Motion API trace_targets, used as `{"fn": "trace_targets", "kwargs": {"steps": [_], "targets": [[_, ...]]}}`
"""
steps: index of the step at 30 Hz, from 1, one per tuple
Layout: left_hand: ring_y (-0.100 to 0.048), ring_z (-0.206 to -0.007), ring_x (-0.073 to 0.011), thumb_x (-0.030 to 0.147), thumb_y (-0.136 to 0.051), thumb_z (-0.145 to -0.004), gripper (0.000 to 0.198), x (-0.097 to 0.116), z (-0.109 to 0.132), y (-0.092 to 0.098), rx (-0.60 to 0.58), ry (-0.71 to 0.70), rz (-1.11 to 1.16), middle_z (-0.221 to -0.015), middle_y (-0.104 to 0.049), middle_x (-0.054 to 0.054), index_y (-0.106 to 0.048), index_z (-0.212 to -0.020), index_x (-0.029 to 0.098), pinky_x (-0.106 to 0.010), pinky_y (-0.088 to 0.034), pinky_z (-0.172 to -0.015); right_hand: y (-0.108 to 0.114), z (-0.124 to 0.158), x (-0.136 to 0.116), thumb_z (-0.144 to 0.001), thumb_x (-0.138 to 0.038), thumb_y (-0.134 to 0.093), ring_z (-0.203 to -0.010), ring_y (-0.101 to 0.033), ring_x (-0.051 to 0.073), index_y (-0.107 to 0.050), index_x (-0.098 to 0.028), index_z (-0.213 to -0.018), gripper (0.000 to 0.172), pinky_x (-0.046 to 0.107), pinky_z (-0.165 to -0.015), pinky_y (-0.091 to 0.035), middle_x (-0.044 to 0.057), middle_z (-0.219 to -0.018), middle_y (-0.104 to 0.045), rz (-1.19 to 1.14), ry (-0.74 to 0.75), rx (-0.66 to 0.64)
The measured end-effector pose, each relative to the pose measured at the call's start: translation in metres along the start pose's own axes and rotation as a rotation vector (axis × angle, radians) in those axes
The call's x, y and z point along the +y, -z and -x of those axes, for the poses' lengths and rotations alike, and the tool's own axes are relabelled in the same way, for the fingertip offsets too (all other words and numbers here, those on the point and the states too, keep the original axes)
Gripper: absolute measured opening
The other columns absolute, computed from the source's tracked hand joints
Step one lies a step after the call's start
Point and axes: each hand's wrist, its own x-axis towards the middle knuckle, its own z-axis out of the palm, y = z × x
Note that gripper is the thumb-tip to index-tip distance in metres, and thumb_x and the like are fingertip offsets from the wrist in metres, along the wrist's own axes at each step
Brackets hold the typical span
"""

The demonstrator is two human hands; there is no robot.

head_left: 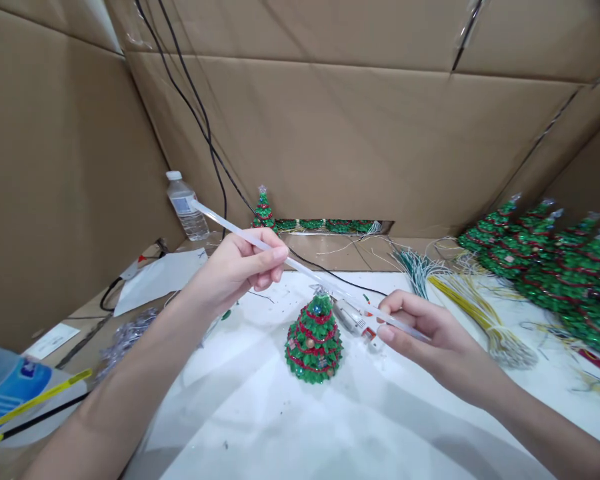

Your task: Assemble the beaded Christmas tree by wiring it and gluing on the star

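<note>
A long translucent glue stick point(221, 221) slants across the middle of the view, its left end higher than its right. My left hand point(243, 270) pinches it left of its middle between thumb and fingers. Near the lower end, my right hand point(427, 327) also has its thumb and fingers closed on the stick. Below the stick a small green Christmas tree ornament point(313, 343) with red garland and a clear star stands upright on the white table. Just behind and right of the tree lies a glue gun point(351, 316), partly hidden by the stick.
Several more trees point(545, 267) stand at the right. Beside them lie bundles of yellow wires point(473, 320) and green-white wires point(415, 267). A water bottle point(187, 210) stands back left, with black cables point(207, 133) hanging nearby. Cardboard walls point(330, 133) enclose the table point(260, 427).
</note>
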Motion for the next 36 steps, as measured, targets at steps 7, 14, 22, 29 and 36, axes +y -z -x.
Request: {"fn": "trace_targets", "kwargs": {"steps": [7,14,22,29,36], "targets": [[-0.041,-0.038,-0.0044,0.034,-0.088,-0.066,0.03,0.001,0.001,-0.001,-0.008,-0.029,-0.032,-0.048,-0.059,0.001,-0.064,-0.067,0.015,-0.014,-0.031,-0.036,0.002,-0.003,-0.009,-0.079,-0.036,-0.073,-0.063,-0.055,0.01,-0.063,-0.02,-0.111,0.037,0.023,-0.058,-0.045,0.001,-0.077,-0.063,0.127,0.16,0.053],[-0.046,-0.039,-0.0057,0.031,-0.086,-0.069,0.028,0.004,0.009,-0.014,-0.023,-0.074,-0.122,-0.049,-0.061,0.001,-0.063,-0.066,0.016,-0.014,-0.033,-0.035,-0.008,-0.015,-0.027,-0.078,-0.039,-0.073,-0.07,-0.061,0.013,-0.073,-0.022,-0.107,0.033,0.025,-0.061,-0.048,0.004,-0.088,-0.073,0.382,0.316,0.196],[-0.046,-0.039,-0.0064,0.03,-0.083,-0.074,0.02,0.008,0.019,-0.021,-0.054,-0.077,-0.177,-0.052,-0.065,0.001,-0.067,-0.069,0.018,-0.015,-0.032,-0.035,-0.013,-0.031,-0.044,-0.08,-0.045,-0.072,-0.061,-0.056,0.011,-0.077,-0.017,-0.078,0.029,0.022,-0.054,-0.043,0.003,-0.07,-0.07,0.1,0.151,-0.107],[-0.045,-0.039,-0.0044,0.03,-0.084,-0.074,0.02,0.014,0.016,-0.012,-0.028,-0.113,-0.104,-0.052,-0.065,0.002,-0.069,-0.068,0.017,-0.012,-0.035,-0.037,0.011,-0.021,-0.027,-0.07,-0.045,-0.08,-0.055,-0.043,0.007,-0.075,-0.016,-0.074,0.03,0.021,-0.048,-0.032,0.001,-0.063,-0.06,0.024,-0.039,-0.192],[-0.046,-0.037,-0.0032,0.031,-0.088,-0.07,0.025,0.012,0.011,-0.001,0.004,-0.175,-0.029,-0.05,-0.064,0.001,-0.069,-0.067,0.015,-0.009,-0.037,-0.035,0.047,-0.008,-0.009,-0.071,-0.045,-0.077,-0.061,-0.049,0.009,-0.075,-0.015,-0.076,0.03,0.022,-0.056,-0.037,0.003,-0.068,-0.063,0.212,-0.169,-0.289]]}}
